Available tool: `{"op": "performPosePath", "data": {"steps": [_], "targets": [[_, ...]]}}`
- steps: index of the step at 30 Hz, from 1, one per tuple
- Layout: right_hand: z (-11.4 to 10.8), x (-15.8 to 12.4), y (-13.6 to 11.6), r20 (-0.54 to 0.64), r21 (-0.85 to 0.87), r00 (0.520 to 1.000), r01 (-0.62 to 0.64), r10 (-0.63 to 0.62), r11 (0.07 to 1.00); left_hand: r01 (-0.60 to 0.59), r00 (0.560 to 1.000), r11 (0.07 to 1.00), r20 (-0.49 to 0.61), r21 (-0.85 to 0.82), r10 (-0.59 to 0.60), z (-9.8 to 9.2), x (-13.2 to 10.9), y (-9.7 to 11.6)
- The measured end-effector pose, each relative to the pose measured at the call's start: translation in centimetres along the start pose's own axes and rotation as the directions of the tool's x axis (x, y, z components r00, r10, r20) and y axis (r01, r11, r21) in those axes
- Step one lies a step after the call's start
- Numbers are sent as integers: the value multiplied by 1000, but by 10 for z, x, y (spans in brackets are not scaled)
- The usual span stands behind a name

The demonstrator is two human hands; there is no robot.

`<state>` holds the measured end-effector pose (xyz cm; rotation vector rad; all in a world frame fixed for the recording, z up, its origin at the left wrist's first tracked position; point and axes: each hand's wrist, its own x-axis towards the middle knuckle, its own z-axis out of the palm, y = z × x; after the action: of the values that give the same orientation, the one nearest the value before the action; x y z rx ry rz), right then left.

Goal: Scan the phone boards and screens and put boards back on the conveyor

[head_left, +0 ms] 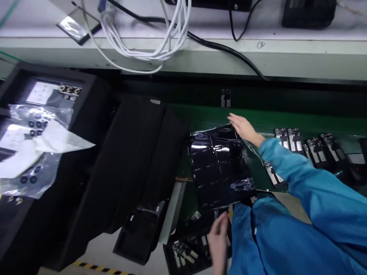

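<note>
A dark rectangular tray with a grid of pockets, wrapped in shiny clear plastic (219, 164), lies tilted on the green bench in front of my body. My right hand (243, 128) rests at its far right corner, fingers stretched out and lying flat. Just below the near edge of the wrapped tray is my left hand (218, 235), slightly blurred, its thumb and fingers pressed together. Whatever may be between those fingertips is too small to make out. Loose clear film sticks out along the right side of the tray.
Several phone-like circuit assemblies (317, 149) lie on the right, one more (226, 98) at the back. A black bin (186, 256) of parts sits low in front. Black foam cases (134, 152) fill the left. White coiled cable (149, 51) hangs over the shelf edge.
</note>
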<state>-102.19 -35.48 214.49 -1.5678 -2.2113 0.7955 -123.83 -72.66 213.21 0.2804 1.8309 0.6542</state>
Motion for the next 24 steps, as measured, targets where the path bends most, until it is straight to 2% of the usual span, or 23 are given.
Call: {"op": "performPosePath", "data": {"steps": [1, 2, 3, 4, 5, 6, 8, 10, 12, 14, 17, 21, 24], "targets": [[2, -30, -1, -97, 41, 993, -69, 73, 997, -151, 972, 986, -172, 75, 162, -25, 11, 14], [7, -61, -4, -194, 92, 967, -150, 165, 984, -252, 911, 958, -300, 138, 283, -45, 29, 30], [16, -92, -9, -237, 134, 937, -230, 256, 964, -333, 865, 927, -336, 171, 373, -58, 51, 46], [27, -119, -14, -221, 150, 920, -296, 324, 943, -397, 863, 902, -265, 172, 430, -64, 76, 62], [40, -139, -20, -219, 141, 911, -326, 351, 935, -417, 882, 897, -175, 146, 438, -62, 101, 75], [54, -151, -26, -223, 135, 904, -342, 364, 930, -395, 911, 913, -87, 102, 404, -56, 123, 85], [79, -156, -33, -238, 117, 892, -366, 384, 923, -294, 955, 955, 30, 22, 294, -38, 153, 92], [91, -143, -34, -237, 98, 892, -371, 384, 923, -206, 976, 977, 57, -47, 208, -22, 161, 84], [90, -123, -27, -205, 75, 912, -348, 356, 934, -173, 984, 978, 19, -119, 177, -9, 151, 69], [79, -100, -15, -142, 48, 945, -291, 295, 956, -185, 983, 964, -53, -189, 178, 8, 133, 53], [61, -59, -3, -9, 11, 989, -144, 144, 989, -233, 956, 946, -229, -226, 181, 50, 105, 40], [48, 6, -13, 147, 15, 988, 39, -41, 999, -202, 911, 958, -398, -201, 108, 115, 82, 43], [41, 47, -23, 196, 48, 978, 71, -79, 996, -93, 893, 986, -449, -141, 20, 151, 78, 53]]}}
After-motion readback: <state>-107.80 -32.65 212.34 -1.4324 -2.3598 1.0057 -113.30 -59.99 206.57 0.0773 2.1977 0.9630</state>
